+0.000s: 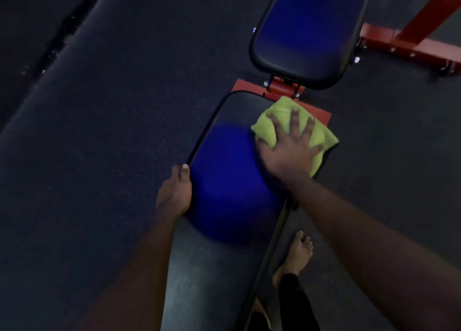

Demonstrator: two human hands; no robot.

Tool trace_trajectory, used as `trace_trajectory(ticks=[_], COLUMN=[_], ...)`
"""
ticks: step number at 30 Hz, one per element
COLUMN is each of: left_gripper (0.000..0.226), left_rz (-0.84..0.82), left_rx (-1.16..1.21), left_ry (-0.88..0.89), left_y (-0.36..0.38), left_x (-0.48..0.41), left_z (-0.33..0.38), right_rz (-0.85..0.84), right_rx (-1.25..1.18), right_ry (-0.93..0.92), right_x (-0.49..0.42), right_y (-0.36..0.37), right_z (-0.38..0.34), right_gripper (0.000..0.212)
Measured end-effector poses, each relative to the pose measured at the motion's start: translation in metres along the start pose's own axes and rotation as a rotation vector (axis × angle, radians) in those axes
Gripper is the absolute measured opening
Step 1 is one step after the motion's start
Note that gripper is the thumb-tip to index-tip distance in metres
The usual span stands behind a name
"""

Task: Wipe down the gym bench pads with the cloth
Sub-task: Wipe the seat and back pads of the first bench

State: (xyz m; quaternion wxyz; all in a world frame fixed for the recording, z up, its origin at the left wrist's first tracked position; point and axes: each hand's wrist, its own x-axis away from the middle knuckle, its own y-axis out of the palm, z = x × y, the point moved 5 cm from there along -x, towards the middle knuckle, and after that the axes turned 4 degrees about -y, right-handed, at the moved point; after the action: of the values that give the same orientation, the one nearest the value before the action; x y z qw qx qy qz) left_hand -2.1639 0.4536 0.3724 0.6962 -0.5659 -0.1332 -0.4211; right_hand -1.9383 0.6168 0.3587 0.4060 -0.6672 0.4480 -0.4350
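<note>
Yellow-green cloth (274, 121) under flat right hand (290, 146) on near pad (224, 181)

Gym: padded bench (224, 181), red steel frame (409, 44), rubber floor (124, 106).

Your table (224, 188) was a long dark pad with a blue sheen, running away from you toward a second pad (306, 31) beyond a red hinge bracket (283, 87). The yellow-green cloth (283, 113) lay on its far right corner, pressed flat under your right grip (289, 153). Your left grip (174, 193) curled over its left edge. It stood on a dark speckled floor (112, 131).
</note>
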Motion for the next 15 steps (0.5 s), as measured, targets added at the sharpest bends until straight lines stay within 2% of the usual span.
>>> trace_trajectory(ticks=[3,6,10,15], left_gripper=[0.060,0.066,0.064,0.062], left_rz=[-0.034,-0.078,-0.120,-0.103], left_rx=[-0.009,0.007,0.070,0.073], left_ry=[0.013,0.016,-0.023,0.009], left_y=[0.000,-0.002,-0.005,-0.008], left_x=[0.002,0.002,0.008,0.014], left_z=[-0.001,-0.005,-0.005,-0.002], right_rz=[-0.133,-0.163,-0.139,-0.095], right_rx=[-0.095,0.002,0.126,0.046], right_ry=[0.050,-0.146,-0.491,-0.650], right_x=[-0.070,-0.081,-0.015,0.094], right_y=[-0.018,-0.021,-0.003,0.022], right_z=[0.000,-0.026,-0.060,-0.069], right_gripper=[0.074,0.069,0.072,0.065])
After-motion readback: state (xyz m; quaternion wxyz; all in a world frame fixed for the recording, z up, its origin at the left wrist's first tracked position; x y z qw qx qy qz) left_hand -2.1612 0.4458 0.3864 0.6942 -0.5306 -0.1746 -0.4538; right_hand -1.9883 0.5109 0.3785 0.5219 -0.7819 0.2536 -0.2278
